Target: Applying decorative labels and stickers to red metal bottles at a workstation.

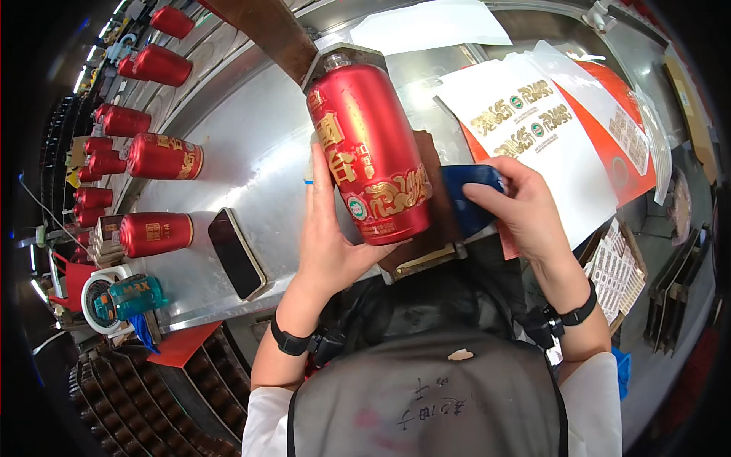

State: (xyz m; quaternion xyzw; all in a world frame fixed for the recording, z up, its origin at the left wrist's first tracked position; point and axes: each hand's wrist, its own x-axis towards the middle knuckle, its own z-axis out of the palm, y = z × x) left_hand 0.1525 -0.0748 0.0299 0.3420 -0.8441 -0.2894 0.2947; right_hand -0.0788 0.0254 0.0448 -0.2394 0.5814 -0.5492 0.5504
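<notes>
A glossy red bottle (373, 145) with gold lettering and a gold decorative band near its base lies tilted in front of me, its clear neck pointing away. My left hand (327, 236) is wrapped round its left side and base, the thumb along the near end. The bottle rests over a brown cradle-like stand (430, 160), which it partly hides. My right hand (525, 206) pinches a dark blue flat scraper-like piece (472, 194) between thumb and fingers, close beside the bottle's right side. Whether that piece touches the bottle I cannot tell.
Several red bottles (164, 156) stand along the left. A phone (237, 254) lies on the metal table (259, 167), near a small teal-and-white fan (126, 297). White sheets with gold transfers (548, 152) lie over orange-red sheets (620, 99) on the right. More printed sheets (613, 274) sit below them.
</notes>
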